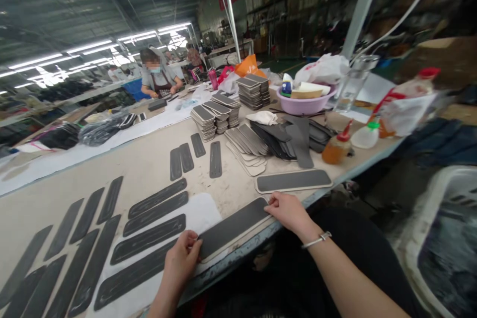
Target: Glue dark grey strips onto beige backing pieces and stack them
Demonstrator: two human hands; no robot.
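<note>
Grey strip [233,228] on pale-edged backing [238,240], held at both ends

Table [149,159], tan-topped: all items below are carried on it.

White sheet [208,208]: spread at the near side, partly covered by dark strips.

Purple basin [307,105]: placed toward the far right, filled with mixed articles.

Stacked panels [203,121], pale-edged, grey-faced: piled in several columns beyond the work; judged to be finished.

Fanned panels [246,146]: spread in front of the stacks; their stage cannot be told.

Finished-looking panel [294,180]: laid flat just beyond the right hand; grey face bordered in pale material all round.

Grey strip and backing: set at the near table edge. Left end is pinched by the left hand [182,256], right end by the right hand [288,211], thumb and fingers closed on each. Pairing is judged well advanced, the strip being laid nearly full length with a pale margin exposed.

Dark strips [95,263], streaked: laid out singly at left; judged not yet paired, no pale border being shown.

Amber bottle [335,151], red-capped: stood near the right edge.
</note>
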